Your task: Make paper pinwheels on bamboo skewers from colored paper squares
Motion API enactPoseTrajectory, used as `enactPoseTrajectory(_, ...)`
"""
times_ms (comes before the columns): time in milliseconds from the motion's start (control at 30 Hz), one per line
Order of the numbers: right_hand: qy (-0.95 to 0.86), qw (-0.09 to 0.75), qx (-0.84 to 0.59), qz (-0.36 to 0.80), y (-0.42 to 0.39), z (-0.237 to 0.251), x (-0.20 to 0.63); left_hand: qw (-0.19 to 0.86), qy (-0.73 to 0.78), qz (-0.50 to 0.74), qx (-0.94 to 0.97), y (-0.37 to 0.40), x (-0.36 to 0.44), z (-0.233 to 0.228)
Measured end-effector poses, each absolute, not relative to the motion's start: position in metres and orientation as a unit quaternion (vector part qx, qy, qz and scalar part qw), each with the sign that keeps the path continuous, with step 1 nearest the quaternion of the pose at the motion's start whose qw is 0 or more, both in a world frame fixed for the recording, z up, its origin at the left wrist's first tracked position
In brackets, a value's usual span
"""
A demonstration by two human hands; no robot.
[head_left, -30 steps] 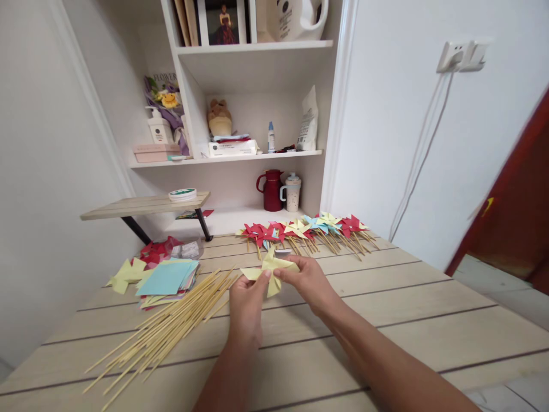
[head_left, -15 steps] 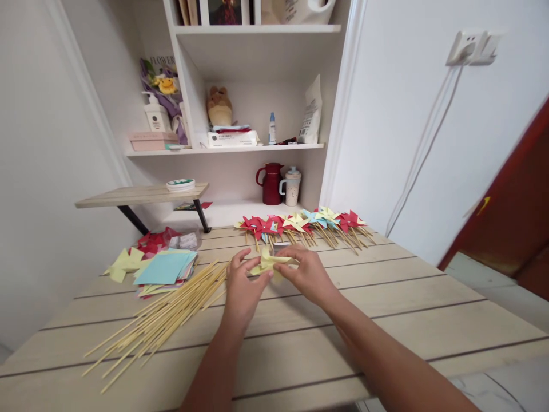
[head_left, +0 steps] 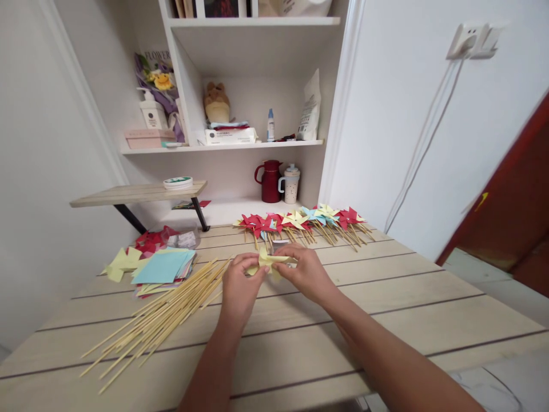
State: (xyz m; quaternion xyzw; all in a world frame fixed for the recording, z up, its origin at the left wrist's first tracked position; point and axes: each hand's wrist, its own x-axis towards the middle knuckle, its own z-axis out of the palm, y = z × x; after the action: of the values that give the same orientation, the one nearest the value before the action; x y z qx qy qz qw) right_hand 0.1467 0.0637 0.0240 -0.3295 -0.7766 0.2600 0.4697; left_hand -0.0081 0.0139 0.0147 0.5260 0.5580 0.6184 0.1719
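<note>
A pale yellow paper pinwheel (head_left: pixel 274 260) is held between my two hands, a little above the table. My left hand (head_left: pixel 242 280) pinches its left side between thumb and fingers. On the other side, my right hand (head_left: pixel 306 272) grips a blade with thumb and forefinger. No stick shows on this pinwheel. Just behind it lies a small whitish item (head_left: pixel 281 243), partly covered by my right fingers. Left of my hands, many thin wooden sticks (head_left: pixel 167 315) lie in a loose bundle.
Finished pinwheels (head_left: pixel 295 220) on sticks lie along the back. A stack of coloured paper squares (head_left: pixel 160 268) is at the left, beside yellow pinwheel shapes (head_left: pixel 122 263), red ones (head_left: pixel 150 241) and a clear container (head_left: pixel 186 237). A small raised shelf (head_left: pixel 137 193) stands behind them.
My left fingers have closed in on the pinwheel, the left index coming down onto it. My right hand keeps its grip. The view has shifted slightly.
</note>
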Motion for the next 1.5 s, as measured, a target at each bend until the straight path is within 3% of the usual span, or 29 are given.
enactPoseTrajectory(433,-0.780,0.475,-0.317,0.254,0.062,0.024,0.146,0.133,0.568,0.590,0.558,0.014,-0.008,0.011)
enactPoseTrajectory(700,-0.718,0.514,-0.356,0.305,0.068,0.023,0.150,0.347,0.552,0.650,0.390,0.009,-0.008,0.013)
enactPoseTrajectory(1100,-0.568,0.634,-0.384,0.357,0.106,0.019,0.176,0.362,0.537,0.718,0.254,0.015,-0.013,0.005)
enactPoseTrajectory(1300,-0.566,0.582,-0.459,0.360,0.126,0.014,0.193,0.358,0.536,0.725,0.242,0.019,-0.015,0.004)
enactPoseTrajectory(1500,-0.641,0.445,-0.488,0.390,0.148,-0.019,0.200,0.364,0.517,0.742,0.222,0.024,-0.017,0.001)
